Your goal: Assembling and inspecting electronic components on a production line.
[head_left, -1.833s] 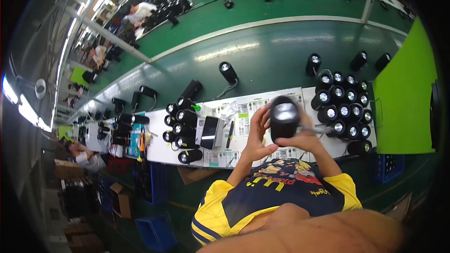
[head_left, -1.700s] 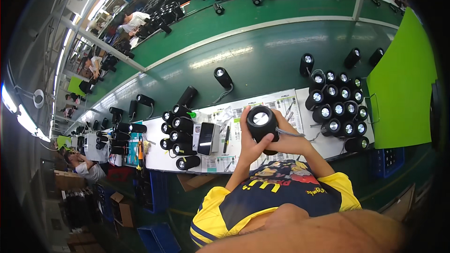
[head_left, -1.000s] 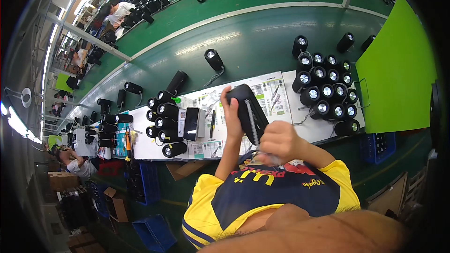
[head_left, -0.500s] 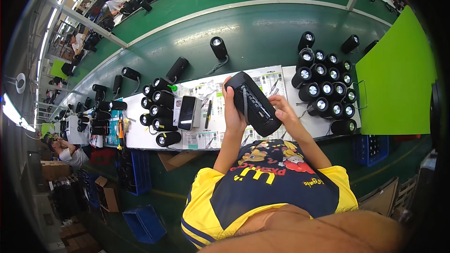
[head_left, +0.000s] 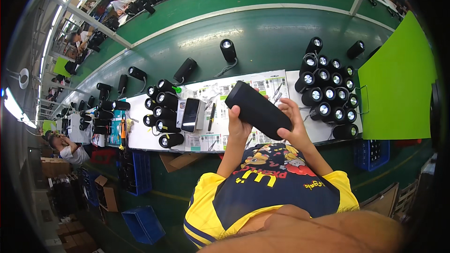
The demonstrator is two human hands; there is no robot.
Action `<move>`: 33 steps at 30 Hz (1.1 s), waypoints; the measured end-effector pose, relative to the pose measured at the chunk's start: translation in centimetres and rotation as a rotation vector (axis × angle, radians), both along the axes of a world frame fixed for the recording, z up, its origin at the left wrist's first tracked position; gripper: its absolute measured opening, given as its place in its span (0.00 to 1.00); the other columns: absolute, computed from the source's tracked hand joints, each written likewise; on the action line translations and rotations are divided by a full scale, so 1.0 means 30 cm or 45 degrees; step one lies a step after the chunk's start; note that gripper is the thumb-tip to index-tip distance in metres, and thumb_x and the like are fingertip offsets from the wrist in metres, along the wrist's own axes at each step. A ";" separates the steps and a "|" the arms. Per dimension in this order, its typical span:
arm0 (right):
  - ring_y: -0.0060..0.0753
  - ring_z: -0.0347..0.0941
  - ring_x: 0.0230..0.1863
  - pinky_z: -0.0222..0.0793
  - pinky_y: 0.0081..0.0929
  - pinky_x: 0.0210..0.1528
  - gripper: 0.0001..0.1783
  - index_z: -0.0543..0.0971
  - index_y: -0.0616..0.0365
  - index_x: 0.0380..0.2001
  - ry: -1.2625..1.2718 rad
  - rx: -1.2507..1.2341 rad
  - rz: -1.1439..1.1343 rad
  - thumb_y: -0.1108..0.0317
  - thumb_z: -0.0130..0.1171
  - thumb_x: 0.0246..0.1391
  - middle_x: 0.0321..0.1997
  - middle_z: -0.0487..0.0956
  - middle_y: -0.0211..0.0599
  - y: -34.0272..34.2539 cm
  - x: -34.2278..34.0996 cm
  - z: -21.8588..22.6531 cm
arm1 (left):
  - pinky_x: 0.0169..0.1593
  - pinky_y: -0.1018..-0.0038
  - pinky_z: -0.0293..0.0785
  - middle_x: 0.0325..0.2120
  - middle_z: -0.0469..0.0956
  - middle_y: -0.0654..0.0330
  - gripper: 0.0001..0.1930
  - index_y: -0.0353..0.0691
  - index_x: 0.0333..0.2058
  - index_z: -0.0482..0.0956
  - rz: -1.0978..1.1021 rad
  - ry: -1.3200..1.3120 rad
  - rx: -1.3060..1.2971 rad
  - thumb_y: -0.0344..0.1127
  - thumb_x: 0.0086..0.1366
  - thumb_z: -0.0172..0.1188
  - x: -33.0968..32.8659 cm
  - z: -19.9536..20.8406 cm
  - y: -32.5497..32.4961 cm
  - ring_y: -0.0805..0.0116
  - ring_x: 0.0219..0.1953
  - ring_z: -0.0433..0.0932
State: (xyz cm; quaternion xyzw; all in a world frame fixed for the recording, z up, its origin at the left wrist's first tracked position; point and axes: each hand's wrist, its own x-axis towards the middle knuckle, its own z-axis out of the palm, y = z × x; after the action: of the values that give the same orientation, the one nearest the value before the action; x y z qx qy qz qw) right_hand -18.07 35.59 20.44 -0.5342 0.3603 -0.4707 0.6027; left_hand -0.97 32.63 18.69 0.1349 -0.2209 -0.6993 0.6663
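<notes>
A black cylindrical portable speaker [head_left: 258, 109] is held up between my two hands, tilted above the white, print-covered worktop [head_left: 201, 141]. My left hand [head_left: 239, 122] grips its left end, thumb on the near side. At the other end my right hand [head_left: 294, 124] has its thumb against the speaker's lower right edge and its fingers behind. Plain dark fabric faces me; the port side is turned out of sight. Left of my hands lie a black pen [head_left: 212, 117] and a smartphone [head_left: 190, 115] resting on a white box.
Upright speakers with silver ends [head_left: 323, 96] crowd the right of the worktop, beside a bright green panel [head_left: 396, 82]. Another speaker group [head_left: 165, 112] stands at left. Single speakers, one a strapped speaker [head_left: 228, 51], sit on the green belt beyond. Blue crates [head_left: 143, 225] stand below.
The speaker has been rolled in my hands: its port panel and strap faced me before, and now its plain fabric side does. My right hand has shifted around its end.
</notes>
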 end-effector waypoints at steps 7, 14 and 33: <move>0.28 0.63 0.52 0.57 0.23 0.54 0.44 0.59 0.58 0.55 0.138 0.055 0.055 0.68 0.68 0.32 0.50 0.66 0.39 -0.003 -0.024 0.074 | 0.57 0.55 0.61 0.53 0.64 0.48 0.39 0.38 0.54 0.61 -0.035 0.034 -0.102 0.63 0.53 0.52 -0.019 0.004 -0.016 0.51 0.53 0.65; 0.43 0.63 0.50 0.59 0.34 0.52 0.39 0.67 0.55 0.48 0.694 -0.936 -0.353 0.73 0.69 0.24 0.49 0.68 0.42 -0.076 0.005 0.170 | 0.58 0.59 0.59 0.53 0.65 0.52 0.26 0.35 0.53 0.62 -0.611 0.515 0.384 0.49 0.66 0.32 -0.033 -0.051 -0.013 0.59 0.55 0.65; 0.49 0.55 0.60 0.51 0.37 0.60 0.36 0.60 0.58 0.54 0.732 -0.503 0.045 0.65 0.62 0.41 0.57 0.60 0.49 -0.096 -0.044 0.078 | 0.54 0.69 0.64 0.48 0.66 0.55 0.34 0.38 0.56 0.56 0.135 -0.437 0.152 0.50 0.56 0.55 0.020 -0.022 -0.061 0.64 0.50 0.68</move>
State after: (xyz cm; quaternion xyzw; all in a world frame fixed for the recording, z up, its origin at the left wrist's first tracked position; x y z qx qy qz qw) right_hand -19.40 32.70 22.78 -0.7575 0.4079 -0.3511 0.3696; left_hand -0.37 30.79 18.04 0.3029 -0.2820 -0.6419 0.6455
